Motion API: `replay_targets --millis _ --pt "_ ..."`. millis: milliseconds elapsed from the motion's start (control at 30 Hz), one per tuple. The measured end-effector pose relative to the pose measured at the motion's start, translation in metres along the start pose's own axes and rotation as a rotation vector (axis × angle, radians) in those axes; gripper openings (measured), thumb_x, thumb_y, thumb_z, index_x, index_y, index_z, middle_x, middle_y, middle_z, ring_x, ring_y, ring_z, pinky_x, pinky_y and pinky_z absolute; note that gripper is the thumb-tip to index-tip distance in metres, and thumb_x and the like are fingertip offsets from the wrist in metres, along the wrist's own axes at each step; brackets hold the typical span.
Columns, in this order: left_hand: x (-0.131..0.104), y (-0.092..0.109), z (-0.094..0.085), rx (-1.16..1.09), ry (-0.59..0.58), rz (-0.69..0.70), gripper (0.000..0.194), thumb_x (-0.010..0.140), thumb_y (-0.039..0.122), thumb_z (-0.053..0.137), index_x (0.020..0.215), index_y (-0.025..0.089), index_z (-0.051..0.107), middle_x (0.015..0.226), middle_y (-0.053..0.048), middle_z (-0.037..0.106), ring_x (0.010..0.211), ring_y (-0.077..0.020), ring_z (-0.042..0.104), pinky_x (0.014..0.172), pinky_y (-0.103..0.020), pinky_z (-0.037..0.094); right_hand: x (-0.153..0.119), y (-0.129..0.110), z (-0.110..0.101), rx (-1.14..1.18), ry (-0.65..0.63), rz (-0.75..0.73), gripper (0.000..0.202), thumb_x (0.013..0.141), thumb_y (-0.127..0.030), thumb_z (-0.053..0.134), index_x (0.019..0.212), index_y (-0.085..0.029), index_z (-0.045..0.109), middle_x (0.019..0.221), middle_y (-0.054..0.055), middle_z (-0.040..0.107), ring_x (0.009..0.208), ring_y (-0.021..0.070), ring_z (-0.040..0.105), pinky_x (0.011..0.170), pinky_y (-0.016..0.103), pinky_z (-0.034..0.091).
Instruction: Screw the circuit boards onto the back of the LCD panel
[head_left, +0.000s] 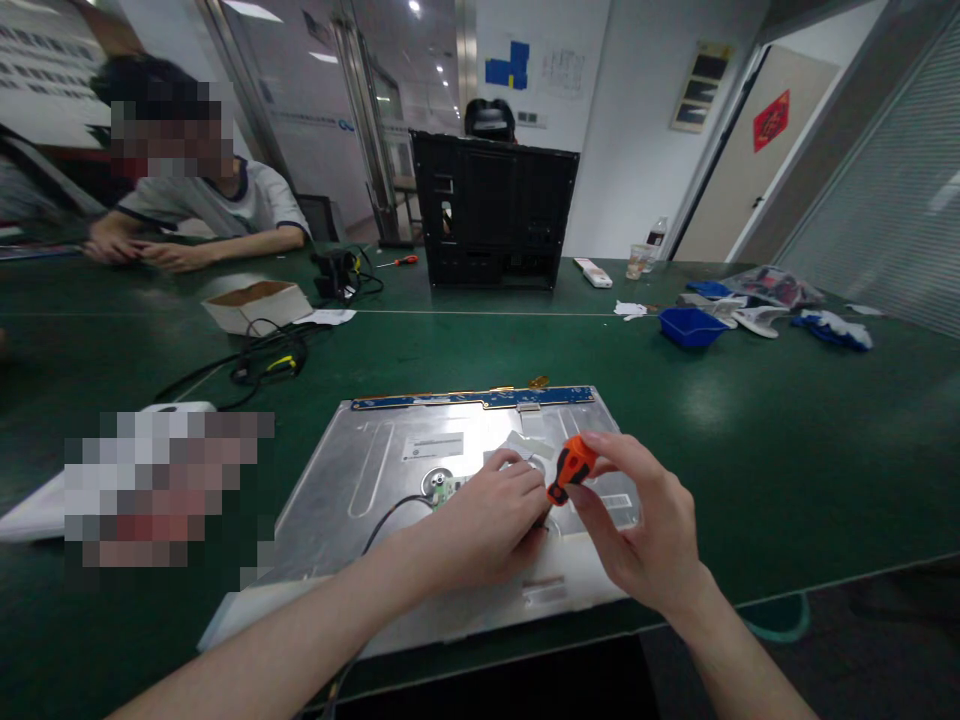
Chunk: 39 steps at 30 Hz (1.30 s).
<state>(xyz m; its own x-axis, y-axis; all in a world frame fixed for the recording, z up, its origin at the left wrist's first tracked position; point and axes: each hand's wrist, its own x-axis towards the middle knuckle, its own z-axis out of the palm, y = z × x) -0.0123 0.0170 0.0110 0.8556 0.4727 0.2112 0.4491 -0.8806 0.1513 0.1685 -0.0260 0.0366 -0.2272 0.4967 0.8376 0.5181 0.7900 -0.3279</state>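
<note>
Flat silver metal panel (pixel 322 525) lies on the dark green desk (pixel 750 430), narrow blue circuit strip (pixel 420 401) along its far edge. Right hand (pixel 651 520): thumb and fingers pinch the short orange-and-black screwdriver (pixel 573 468), handle tilted, over the panel's right half. Left hand (pixel 487 515): low over the panel, fingers bent near the screwdriver; from where I stand, cannot tell whether they grip anything. Small green circuit board (pixel 445 490) just beside the left hand. Upright black casing (pixel 495 210) stands farther across the desk.
</note>
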Motion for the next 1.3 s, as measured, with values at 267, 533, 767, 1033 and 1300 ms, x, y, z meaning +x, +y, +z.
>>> replay_targets --millis 267,533,767,1033,1300 --pt "-0.0012 -0.0038 0.0041 0.009 0.034 0.033 0.006 0.081 0.017 0.058 0.086 0.017 0.06 0.093 -0.007 0.068 0.092 -0.0237 0.061 0.098 -0.043 0.038 0.0003 0.0001 0.0001 0.015 -0.006 0.002 0.052 0.087 -0.007 0.058 0.135 -0.02 0.044 0.109 0.006 0.066 0.093 0.0167 0.065 0.078 0.031 0.057" --pt "-0.0023 -0.0036 0.0009 -0.037 0.016 0.032 0.007 0.082 0.016 0.056 0.087 0.018 0.06 0.094 -0.006 0.068 0.093 -0.0237 0.061 0.097 -0.043 0.038 0.0008 0.0002 0.0003 0.022 -0.016 0.006 0.051 0.087 -0.008 0.058 0.134 -0.02 0.045 0.11 0.006 0.066 0.095 0.017 0.065 0.079 0.03 0.056" --pt "-0.0019 -0.0039 -0.0017 -0.064 -0.024 0.036 0.008 0.084 0.015 0.057 0.09 0.018 0.062 0.098 -0.006 0.068 0.098 -0.0243 0.061 0.1 -0.045 0.036 0.0001 0.0004 0.0003 0.023 -0.024 0.005 0.052 0.087 -0.007 0.057 0.135 -0.02 0.044 0.112 0.006 0.065 0.097 0.0168 0.064 0.081 0.03 0.056" --pt "-0.0015 -0.0019 -0.0012 -0.026 -0.011 0.035 0.005 0.085 0.016 0.057 0.089 0.017 0.06 0.095 -0.007 0.068 0.094 -0.0239 0.061 0.099 -0.046 0.037 0.0003 -0.0005 -0.0002 0.004 -0.04 0.029 0.055 0.088 -0.009 0.056 0.14 -0.02 0.039 0.111 0.007 0.063 0.092 0.0166 0.063 0.074 0.03 0.056" --pt "-0.0027 -0.0035 -0.0018 -0.056 -0.021 0.037 0.011 0.084 0.016 0.056 0.093 0.018 0.061 0.098 -0.007 0.068 0.096 -0.0246 0.061 0.1 -0.046 0.036 0.0022 -0.0004 -0.0002 -0.017 -0.06 0.054 0.051 0.089 -0.012 0.057 0.137 -0.021 0.044 0.109 0.007 0.063 0.093 0.0167 0.062 0.074 0.03 0.056"
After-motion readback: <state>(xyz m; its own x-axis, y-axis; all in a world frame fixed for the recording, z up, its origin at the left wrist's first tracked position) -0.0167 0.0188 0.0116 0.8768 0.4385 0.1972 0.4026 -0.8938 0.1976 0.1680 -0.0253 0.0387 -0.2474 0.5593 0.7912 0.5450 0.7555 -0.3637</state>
